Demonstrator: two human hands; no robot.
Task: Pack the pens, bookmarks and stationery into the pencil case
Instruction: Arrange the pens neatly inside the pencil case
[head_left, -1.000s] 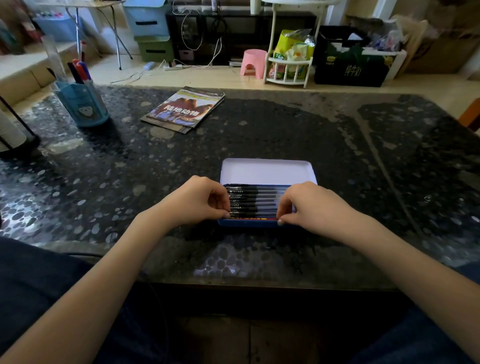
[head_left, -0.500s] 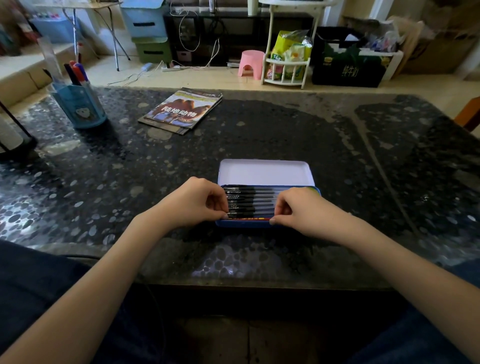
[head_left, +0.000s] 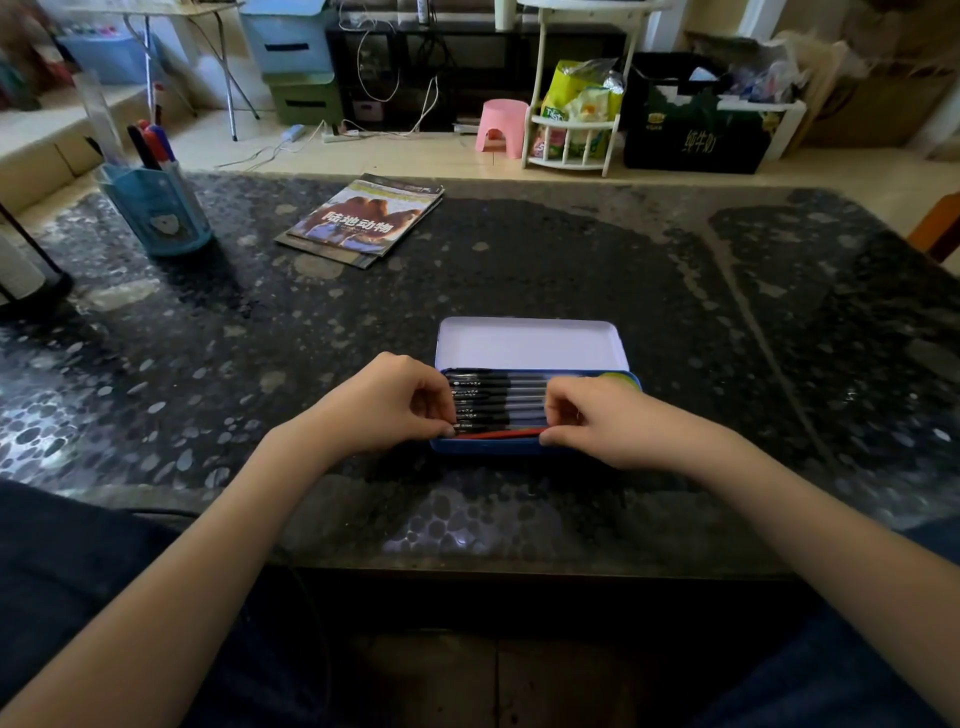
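A blue tin pencil case (head_left: 530, 446) lies open on the dark table, its white-lined lid (head_left: 530, 343) folded back. Several black pens (head_left: 501, 397) lie side by side in the tray. A red strip (head_left: 498, 434) shows along the near edge of the tray. My left hand (head_left: 387, 402) has its fingertips curled onto the left ends of the pens. My right hand (head_left: 597, 423) pinches at the right end of the nearest pen and red strip. The right part of the tray is hidden under my right hand.
A blue pen holder (head_left: 156, 208) with markers stands at the far left. A magazine (head_left: 363, 218) lies beyond the case. A black stand (head_left: 31, 280) sits at the left edge. The floor behind holds a pink stool (head_left: 501, 124) and a white rack (head_left: 571, 130).
My right hand has slid a little left along the near edge of the case. A red strip now shows at the tray's near edge. My left hand stays on the pens' left ends.
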